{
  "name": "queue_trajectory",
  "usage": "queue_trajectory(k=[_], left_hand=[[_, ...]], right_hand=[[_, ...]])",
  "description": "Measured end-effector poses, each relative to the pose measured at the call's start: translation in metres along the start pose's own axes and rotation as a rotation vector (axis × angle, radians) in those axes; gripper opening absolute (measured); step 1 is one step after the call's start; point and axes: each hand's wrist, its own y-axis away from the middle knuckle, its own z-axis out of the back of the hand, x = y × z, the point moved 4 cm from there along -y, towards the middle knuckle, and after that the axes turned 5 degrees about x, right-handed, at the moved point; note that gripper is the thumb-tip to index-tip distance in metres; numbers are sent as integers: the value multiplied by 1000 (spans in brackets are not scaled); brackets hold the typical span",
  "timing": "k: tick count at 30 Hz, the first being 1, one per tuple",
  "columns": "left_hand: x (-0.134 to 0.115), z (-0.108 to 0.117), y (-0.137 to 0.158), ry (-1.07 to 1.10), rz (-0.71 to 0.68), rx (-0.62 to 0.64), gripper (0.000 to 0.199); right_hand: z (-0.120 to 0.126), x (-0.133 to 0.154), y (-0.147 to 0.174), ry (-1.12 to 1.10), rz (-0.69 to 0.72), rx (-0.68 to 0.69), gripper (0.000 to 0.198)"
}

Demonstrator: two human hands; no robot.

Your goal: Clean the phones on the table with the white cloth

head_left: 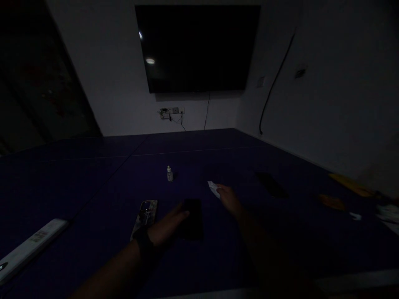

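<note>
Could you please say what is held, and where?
Right hand: crumpled white wipe, by its right edge. Left hand: left side of black rectangular slab, grip unclear.

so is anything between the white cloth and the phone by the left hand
Nothing visible stands between the white cloth in the right hand and the black phone. The left hand overlaps the phone's left edge, away from the cloth.

- Left forearm (115,265): enters from lower left, slanting up and rightward.
- Left hand (170,223): back largely upward, thumb (185,214) set apart from the fingers.
- Right forearm (252,230): rises from lower right, leaning left; mostly in shadow.
- Right hand (229,198): farther forward than the left, fingers drawn into a pinch.
- Both hands: apart, not touching.
</note>
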Motion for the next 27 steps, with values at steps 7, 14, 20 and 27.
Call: queue_trajectory(k=[7, 14, 20, 27], left_hand=[[30, 15, 32, -1046, -195, -40, 111], [43, 34, -5, -1141, -196, -60, 137], [49, 32, -8, -1217, -259, -149, 137], [39, 50, -6, -1348, -121, -144, 126]], right_hand=[[4, 31, 15, 183, 236, 115, 42], [-29, 18, 47, 461, 630, 383, 55], [-36, 7, 51, 517, 641, 448, 73], [-39, 9, 52, 589, 625, 516, 82]])
